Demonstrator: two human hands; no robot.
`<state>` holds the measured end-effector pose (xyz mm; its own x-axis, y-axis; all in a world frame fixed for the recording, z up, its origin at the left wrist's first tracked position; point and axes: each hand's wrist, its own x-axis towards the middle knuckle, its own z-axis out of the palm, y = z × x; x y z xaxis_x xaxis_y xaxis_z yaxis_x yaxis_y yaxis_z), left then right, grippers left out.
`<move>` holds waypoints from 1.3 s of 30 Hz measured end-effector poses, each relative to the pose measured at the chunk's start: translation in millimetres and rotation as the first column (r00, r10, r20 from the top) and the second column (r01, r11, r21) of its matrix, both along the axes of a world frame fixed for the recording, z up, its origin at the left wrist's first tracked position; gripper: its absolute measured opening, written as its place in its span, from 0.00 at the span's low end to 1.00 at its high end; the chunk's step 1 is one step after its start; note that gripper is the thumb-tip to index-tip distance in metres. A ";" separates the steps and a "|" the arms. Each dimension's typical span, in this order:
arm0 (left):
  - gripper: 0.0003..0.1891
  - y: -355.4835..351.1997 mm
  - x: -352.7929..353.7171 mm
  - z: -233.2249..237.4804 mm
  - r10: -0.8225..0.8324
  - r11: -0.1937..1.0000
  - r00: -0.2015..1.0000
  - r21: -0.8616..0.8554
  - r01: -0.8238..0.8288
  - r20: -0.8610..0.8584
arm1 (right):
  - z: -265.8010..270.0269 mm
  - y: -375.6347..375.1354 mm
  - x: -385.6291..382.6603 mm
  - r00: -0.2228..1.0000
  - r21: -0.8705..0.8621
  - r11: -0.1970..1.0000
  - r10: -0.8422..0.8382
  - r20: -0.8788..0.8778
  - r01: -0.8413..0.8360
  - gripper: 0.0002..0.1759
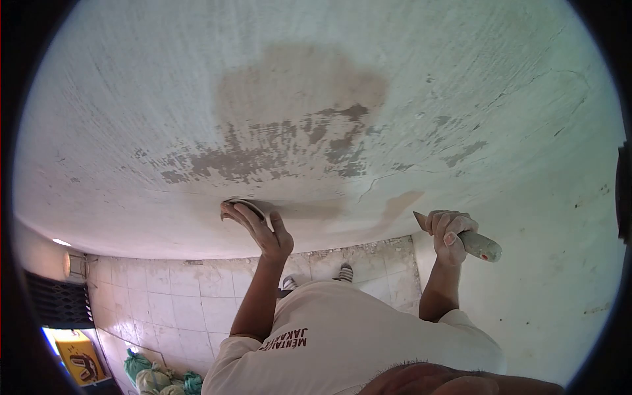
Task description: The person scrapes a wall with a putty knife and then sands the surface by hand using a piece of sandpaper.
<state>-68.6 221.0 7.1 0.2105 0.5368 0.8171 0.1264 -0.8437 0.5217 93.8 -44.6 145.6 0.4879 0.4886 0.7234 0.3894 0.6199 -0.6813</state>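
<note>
My left hand [253,227] presses a thin, curved-edged plate [245,203] against the pale wall, its fingers lying over it; the plate's exact kind is mostly hidden. To its right along the wall runs a darker, brownish band [306,210]. My right hand [449,234] is wrapped round a putty knife [484,247] with a thick, stained grey handle. Its narrow tip pokes out on the left of the fist, near a tan patch [400,205] on the wall.
The wall [151,85] has a large damp-looking patch [303,79], scraped grey spots and cracks. Below are dusty floor tiles [184,280]. At lower left sit tied sacks [155,380] and a yellow box [78,359]. Another wall [546,263] stands close on the right.
</note>
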 end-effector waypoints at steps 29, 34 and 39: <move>0.47 -135.1 146.2 181.6 0.225 0.926 0.954 0.347 -0.146 -0.199 | -61.3 -110.5 187.9 0.928 -0.039 0.967 0.229 -0.293 -0.251 0.19; 0.40 -165.6 171.5 96.1 0.203 0.883 0.899 0.470 0.002 -0.387 | -61.6 -111.1 190.1 0.920 -0.041 0.958 0.260 -0.292 -0.284 0.19; 0.48 -128.5 141.2 147.0 0.420 0.859 0.811 0.466 -0.211 -0.407 | -68.5 -114.9 194.8 0.898 0.002 0.954 0.283 -0.336 -0.300 0.17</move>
<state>72.6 92.5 154.1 0.5030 0.3106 0.8066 0.5651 -0.8243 -0.0350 288.5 -159.4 77.1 0.5241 0.6755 0.5187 -0.0548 0.6345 -0.7709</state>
